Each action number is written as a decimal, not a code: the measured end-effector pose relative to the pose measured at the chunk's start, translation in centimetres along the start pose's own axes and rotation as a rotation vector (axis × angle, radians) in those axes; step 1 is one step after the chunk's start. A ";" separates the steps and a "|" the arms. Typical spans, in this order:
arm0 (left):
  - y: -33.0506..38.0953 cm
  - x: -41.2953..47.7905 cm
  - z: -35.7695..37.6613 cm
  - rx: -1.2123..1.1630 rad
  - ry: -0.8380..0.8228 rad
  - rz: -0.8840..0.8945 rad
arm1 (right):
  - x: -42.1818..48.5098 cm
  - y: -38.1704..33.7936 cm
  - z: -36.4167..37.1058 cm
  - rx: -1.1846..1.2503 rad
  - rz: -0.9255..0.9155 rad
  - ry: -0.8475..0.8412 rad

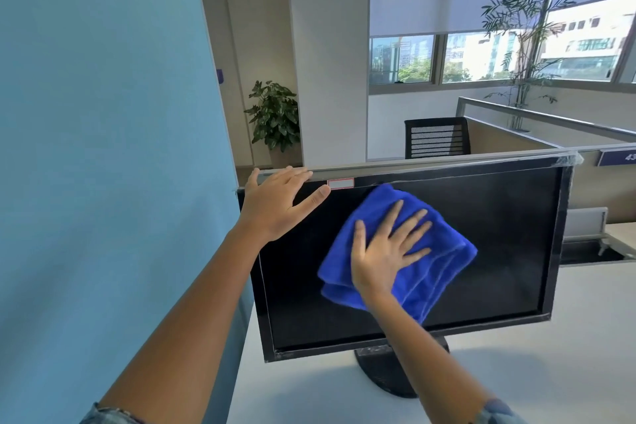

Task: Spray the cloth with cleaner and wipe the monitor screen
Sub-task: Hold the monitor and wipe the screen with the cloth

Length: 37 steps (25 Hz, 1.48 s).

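A black monitor (499, 234) with a dark screen stands on a white desk (533, 372). A folded blue cloth (444, 272) lies flat against the upper middle of the screen. My right hand (385, 251) presses on the cloth with its fingers spread. My left hand (275, 206) grips the monitor's top left corner, fingers over the top edge and thumb on the front bezel. No spray bottle is in view.
A blue partition wall (103, 148) stands close on the left of the monitor. The monitor's round black stand (378, 375) rests on the desk. Behind are low cubicle dividers (516, 148), a black mesh chair (437, 138), two potted plants and windows.
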<state>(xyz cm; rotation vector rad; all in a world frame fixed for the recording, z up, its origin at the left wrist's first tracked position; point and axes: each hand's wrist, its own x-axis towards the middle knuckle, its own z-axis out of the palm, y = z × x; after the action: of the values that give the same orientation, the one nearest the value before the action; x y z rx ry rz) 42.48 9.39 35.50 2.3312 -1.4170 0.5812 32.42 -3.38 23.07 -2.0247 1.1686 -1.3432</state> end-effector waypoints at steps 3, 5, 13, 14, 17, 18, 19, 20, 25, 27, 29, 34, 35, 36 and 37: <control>0.2 0.0 0.3 0.011 0.044 -0.016 | -5.8 -1.6 3.1 -0.189 -0.442 -0.130; 0.2 -0.2 0.6 0.054 0.075 -0.003 | -8.2 -1.4 4.5 -0.308 -0.699 -0.171; -0.1 -0.6 1.2 0.093 0.177 0.065 | -0.7 3.1 0.4 -0.312 -0.679 -0.007; -0.1 -0.7 1.3 0.099 0.185 0.076 | 1.0 4.2 -0.8 -0.307 -0.610 0.020; -0.3 -1.2 1.6 0.093 0.227 0.097 | 5.0 7.7 -3.7 -0.280 -0.418 0.063; -0.2 -1.3 1.8 0.104 0.240 0.087 | 5.9 8.7 -4.4 -0.267 -0.357 0.073; -0.1 -1.5 2.0 0.124 0.247 0.069 | 6.5 9.6 -4.9 -0.251 -0.298 0.082; 0.0 -1.7 2.3 0.149 0.249 0.047 | 6.9 10.5 -5.3 -0.235 -0.243 0.091; 0.1 -3.2 3.5 0.262 0.221 -0.082 | 8.3 14.7 -6.9 -0.171 -0.033 0.115; -0.3 -3.7 3.4 0.293 0.221 -0.153 | 8.8 16.3 -7.4 -0.083 0.100 0.150; -0.7 -4.0 3.4 0.274 0.219 -0.168 | 9.2 16.8 -7.4 0.019 0.219 0.176; -0.4 -4.0 3.6 0.136 0.255 -0.147 | 4.7 11.0 -3.6 0.001 0.066 0.083; -0.4 -4.0 3.7 0.136 0.264 -0.153 | 2.6 9.8 -2.4 -0.052 -0.063 0.027; -0.4 -4.0 3.8 0.136 0.272 -0.159 | 0.1 8.8 -1.2 -0.116 -0.211 -0.031; -0.5 -4.0 3.8 0.134 0.284 -0.159 | -2.2 8.1 -0.1 -0.184 -0.371 -0.084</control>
<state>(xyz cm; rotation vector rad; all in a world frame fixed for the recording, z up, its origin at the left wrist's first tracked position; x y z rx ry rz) 41.85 10.70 30.15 2.3209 -1.0844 0.9421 28.66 -5.96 16.02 -2.4997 0.9396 -1.3379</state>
